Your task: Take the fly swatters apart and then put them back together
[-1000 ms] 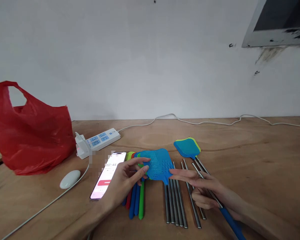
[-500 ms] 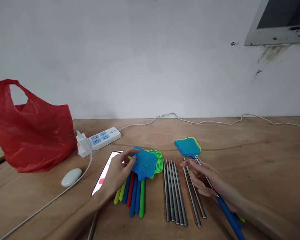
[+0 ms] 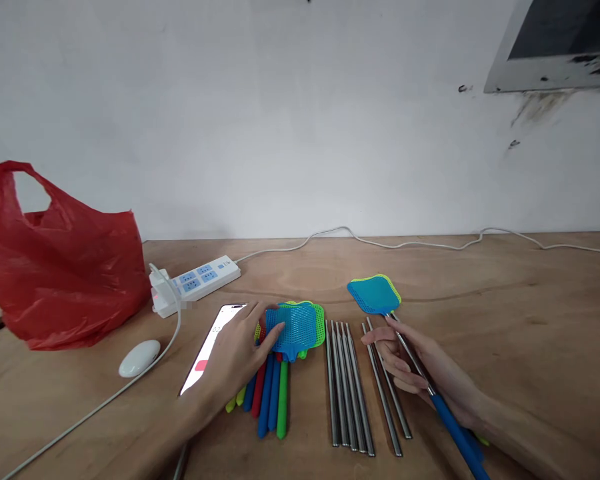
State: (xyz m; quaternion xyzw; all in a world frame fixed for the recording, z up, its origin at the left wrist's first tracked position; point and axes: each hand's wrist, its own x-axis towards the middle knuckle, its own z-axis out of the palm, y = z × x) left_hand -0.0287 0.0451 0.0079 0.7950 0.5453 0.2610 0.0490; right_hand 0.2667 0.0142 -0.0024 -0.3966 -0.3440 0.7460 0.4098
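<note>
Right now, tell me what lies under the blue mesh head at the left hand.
A green mesh head shows beneath the blue mesh head, past its right edge. The left hand and that head cover the rest; further layers cannot be counted.

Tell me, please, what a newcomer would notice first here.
Probably the large red plastic bag, bright against the pale wall at the far left. Next, near the middle, the left hand touches a blue mesh head above colourful handles. Right of these lie bare metal rods, beside the right hand holding a blue-handled rod.
</note>
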